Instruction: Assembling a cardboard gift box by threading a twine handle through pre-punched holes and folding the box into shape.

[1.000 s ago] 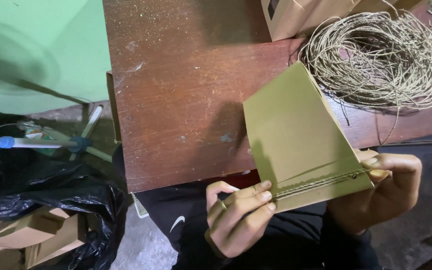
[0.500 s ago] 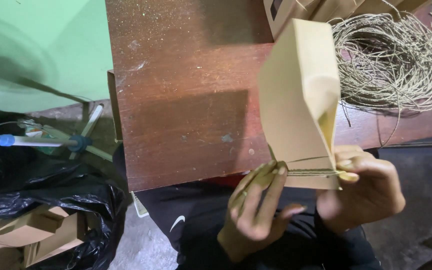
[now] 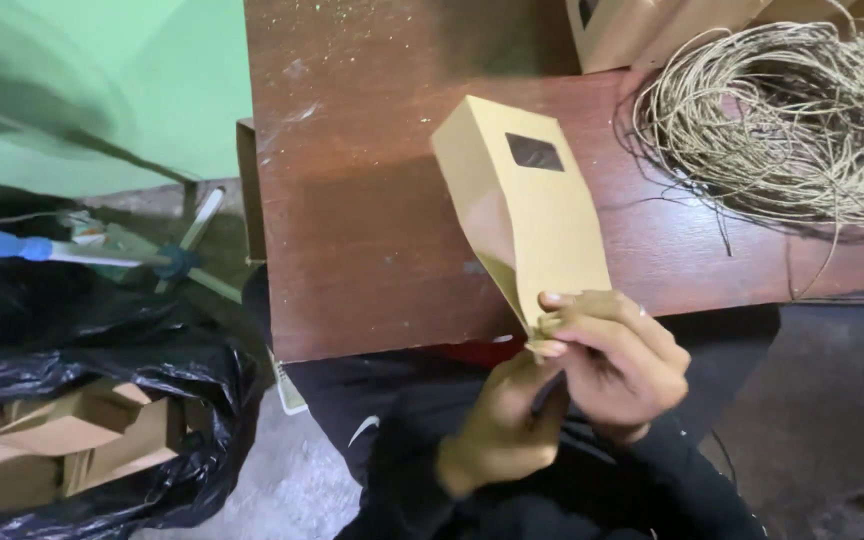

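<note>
Tan paper bag (image 3: pixel 522 215) with a small dark rectangular window near its far end is being held above the near edge of the brown wooden table (image 3: pixel 372 200), tilted, far end pointing away from the person and up-left. Bag is looking part puffed open along its left side; contents cannot be told. Its near end is narrowing to a pinched point just off the table edge.

Right hand (image 3: pixel 617 360) is gripping that pinched end, thumb and fingers closed together on the paper, knuckles facing up. Left hand (image 3: pixel 502 425) is sitting just below and behind it, fingers curled up toward the same pinched end; whether it is actually clamping the paper cannot be told, right hand is covering the contact. Both wrists are coming out of dark sleeves, held close over the person's lap.

On the table, beyond the bag to the right, a loose coil of tan twine (image 3: pixel 782 120) is lying, strands trailing toward the table edge. At the far edge of the table more tan bags (image 3: pixel 652 30) are standing, cut off by the frame.

Left of the table, on the floor, a black plastic sack (image 3: pixel 102 380) is holding folded tan paper bags (image 3: pixel 62 440). Green wall (image 3: pixel 102 90) is behind it.
</note>
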